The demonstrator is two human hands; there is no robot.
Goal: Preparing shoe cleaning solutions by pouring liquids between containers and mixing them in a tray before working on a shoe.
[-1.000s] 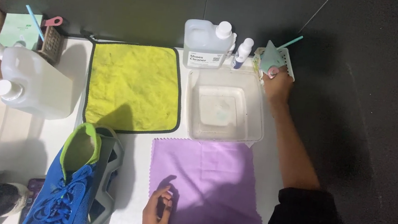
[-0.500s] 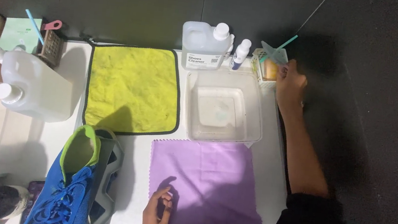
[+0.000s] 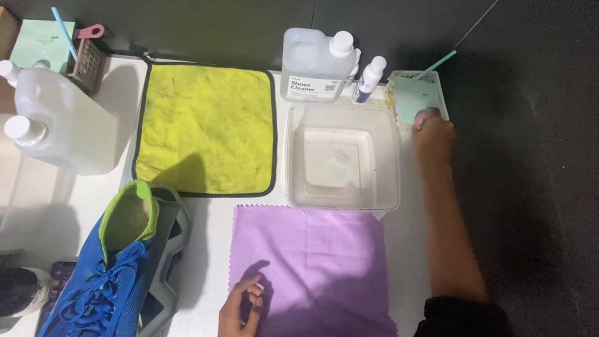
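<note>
Covering the middle of the view, a white table [image 3: 404, 242] carries everything, set against a dark floor. On it, a yellow cloth [image 3: 207, 127] with a dark edge lies flat, and below and to the right of it a purple cloth [image 3: 332, 272] with a zigzag edge is spread out. A blue shoe [image 3: 111, 275] with a green lining lies at the lower left, just beside the purple cloth. Above that cloth stands a clear plastic tub [image 3: 342, 158], and behind the tub a white jug [image 3: 316, 64] with a small spray bottle [image 3: 368, 78] next to it. The left hand [image 3: 239, 321] rests on the purple cloth's left edge, fingers loosely curled, holding nothing. The right hand [image 3: 431, 135], arm stretched out, reaches to a small mesh basket [image 3: 417, 91] at the table's far right corner, its fingers at a pale green item inside; whether they grip it cannot be told. A thin blue stick [image 3: 438, 62] stands up out of the basket.
</note>
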